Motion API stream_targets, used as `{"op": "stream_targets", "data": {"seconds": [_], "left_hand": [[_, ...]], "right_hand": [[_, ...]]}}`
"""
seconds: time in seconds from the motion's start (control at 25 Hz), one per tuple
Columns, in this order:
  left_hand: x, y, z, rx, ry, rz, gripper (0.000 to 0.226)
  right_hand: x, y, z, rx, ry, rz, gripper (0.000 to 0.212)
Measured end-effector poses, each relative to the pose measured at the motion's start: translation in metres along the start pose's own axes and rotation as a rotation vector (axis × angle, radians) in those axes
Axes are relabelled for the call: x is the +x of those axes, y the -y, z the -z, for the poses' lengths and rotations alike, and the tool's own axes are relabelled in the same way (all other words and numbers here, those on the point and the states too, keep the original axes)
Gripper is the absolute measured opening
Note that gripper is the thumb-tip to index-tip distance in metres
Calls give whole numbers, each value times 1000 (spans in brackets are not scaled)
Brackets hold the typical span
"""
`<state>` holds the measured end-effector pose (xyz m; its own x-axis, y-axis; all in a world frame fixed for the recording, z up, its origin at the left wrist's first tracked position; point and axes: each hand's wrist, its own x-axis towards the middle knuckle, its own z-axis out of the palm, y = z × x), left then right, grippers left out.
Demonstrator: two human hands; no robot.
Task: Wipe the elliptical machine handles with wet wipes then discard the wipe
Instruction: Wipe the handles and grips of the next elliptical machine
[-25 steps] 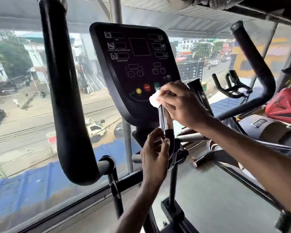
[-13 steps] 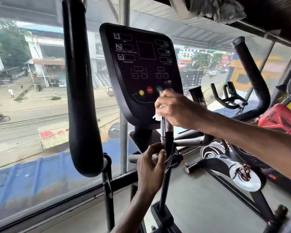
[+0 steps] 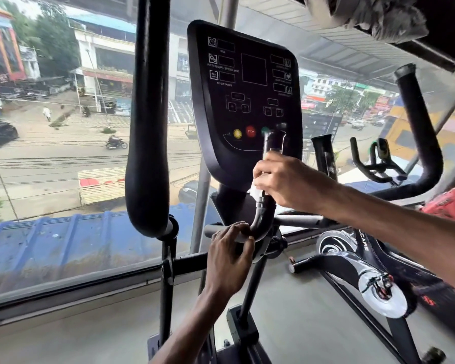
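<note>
Nearest, at lower centre: left hand [image 3: 229,258] curled round the bend of the short grip bar [image 3: 263,222], steadying it. Just above, right hand [image 3: 286,179] wrapped close on the bar's upright, fingers pinching the wet wipe [image 3: 255,191], mostly hidden under the palm. Likely risks: running down into the left knuckles, or bunching the wipe at the curve and dropping it. Leaves little room upward, with the console [image 3: 242,101] buttons right behind the bar tip. Opens out further at mid-left, toward the big swing handle [image 3: 147,127].
</note>
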<state>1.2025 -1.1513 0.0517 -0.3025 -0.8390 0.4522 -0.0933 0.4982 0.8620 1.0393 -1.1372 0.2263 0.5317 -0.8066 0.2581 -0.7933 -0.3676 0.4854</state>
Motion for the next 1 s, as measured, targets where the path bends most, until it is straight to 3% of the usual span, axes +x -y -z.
{"op": "stream_targets", "data": {"seconds": [0.2, 0.28, 0.52, 0.64, 0.76, 0.88, 1.0], "left_hand": [[-9, 7, 0, 51, 48, -15, 51], [-11, 6, -1, 45, 47, -6, 54], [-18, 4, 7, 30, 20, -16, 58], [-24, 10, 16, -3, 26, -57, 54], [-25, 16, 25, -170, 63, -10, 38], [-25, 19, 30, -227, 56, 30, 17], [-23, 16, 32, -448, 95, 146, 2]], "right_hand": [[-21, 39, -15, -100, 99, 150, 28], [-25, 46, -21, -119, 46, 94, 36], [-37, 95, -50, -230, -31, 47, 20], [-43, 100, -60, 121, -178, -154, 21], [-61, 119, -73, 567, -414, -507, 7], [-70, 128, -80, 1038, -409, -798, 6], [-75, 135, -86, 1095, -389, -813, 12]]}}
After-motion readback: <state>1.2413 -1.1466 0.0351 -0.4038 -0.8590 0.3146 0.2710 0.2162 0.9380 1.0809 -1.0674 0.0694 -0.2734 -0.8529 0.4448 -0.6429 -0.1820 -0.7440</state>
